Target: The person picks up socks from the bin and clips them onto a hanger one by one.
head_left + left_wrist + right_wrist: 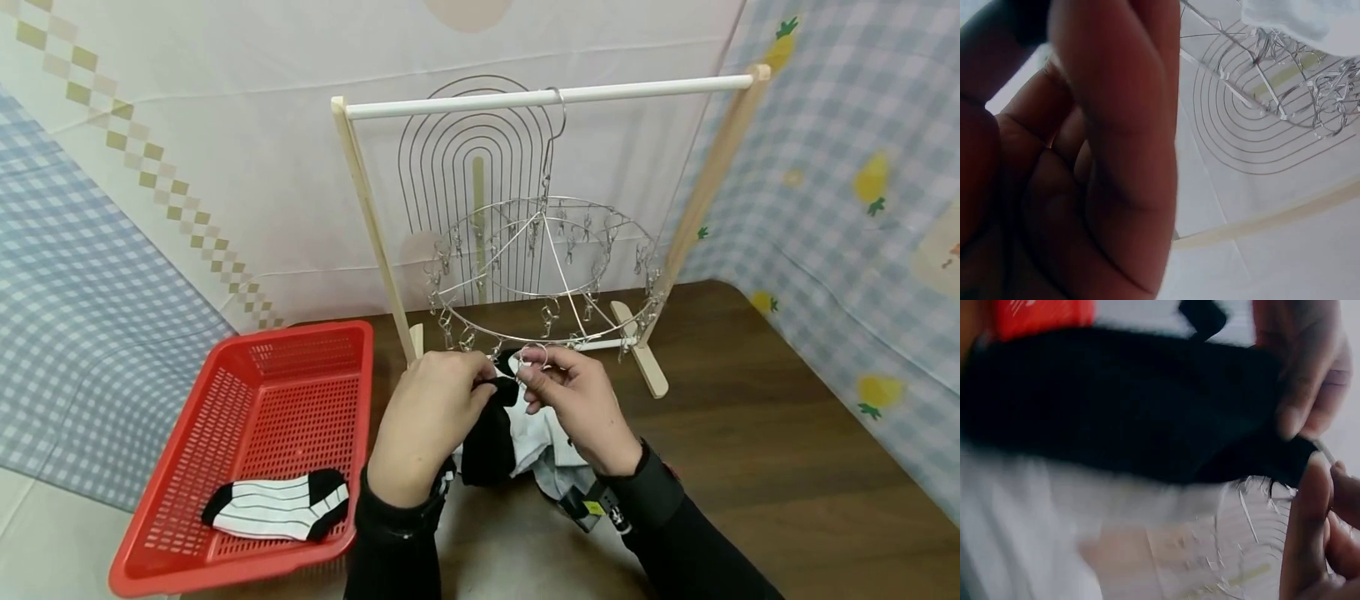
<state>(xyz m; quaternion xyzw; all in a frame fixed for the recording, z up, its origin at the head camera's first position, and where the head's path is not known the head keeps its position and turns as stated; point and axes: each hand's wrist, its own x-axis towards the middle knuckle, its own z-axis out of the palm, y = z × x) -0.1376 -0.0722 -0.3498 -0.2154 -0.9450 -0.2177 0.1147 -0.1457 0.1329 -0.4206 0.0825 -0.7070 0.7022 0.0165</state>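
A black sock (489,446) hangs below the round metal clip hanger (558,340), near its front edge. My left hand (429,417) pinches the sock's upper edge between thumb and fingers. Close beside it, my right hand (577,400) pinches a small wire clip (542,354) of the hanger. In the right wrist view the black sock (1116,406) stretches across, with the right fingers (1310,519) at its edge by a thin metal piece. White socks (531,429) and a grey sock (573,482) hang behind and beside it, partly hidden by the hands.
A red basket (363,358) stands at the left, with a striped white-and-black sock (277,506) in it. The hanger hooks over the white bar (465,103) of a wooden-legged rack (367,200). Several unused clips dangle around the rings. Printed cloth (225,167) stands behind the table (750,433).
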